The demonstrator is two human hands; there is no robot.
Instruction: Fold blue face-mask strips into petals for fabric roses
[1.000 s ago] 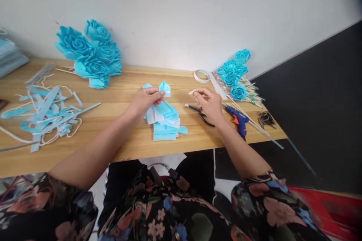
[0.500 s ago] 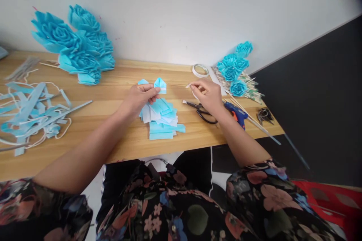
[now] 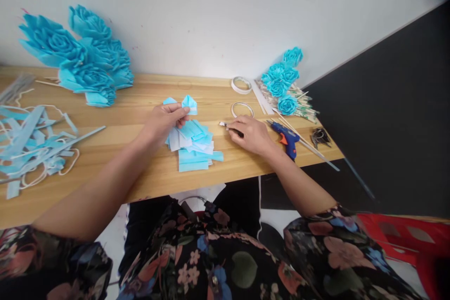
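Observation:
My left hand (image 3: 166,117) pinches a small folded piece of light-blue non-woven fabric (image 3: 190,104) with a pointed top and a white strip across its lower part. Just below that hand lies a loose stack of blue and white fabric pieces (image 3: 195,161). My right hand (image 3: 250,135) is closed over black-handled scissors (image 3: 235,131), mostly hiding them. A bit of white tape (image 3: 222,124) shows at the blade tip, which points left. Right behind the right hand lies a thin tape roll (image 3: 242,109).
Large blue fabric roses (image 3: 94,61) stand at back left, above a tangle of strips and cords (image 3: 38,140). To the right are a blue glue gun (image 3: 286,138), smaller roses (image 3: 281,79) on sticks, black clips (image 3: 320,137) and another tape roll (image 3: 241,85). The table's front edge is near.
My right hand has come down from above the table onto the scissors; the small white piece it pinched no longer shows in its fingers. My left hand still holds the folded fabric.

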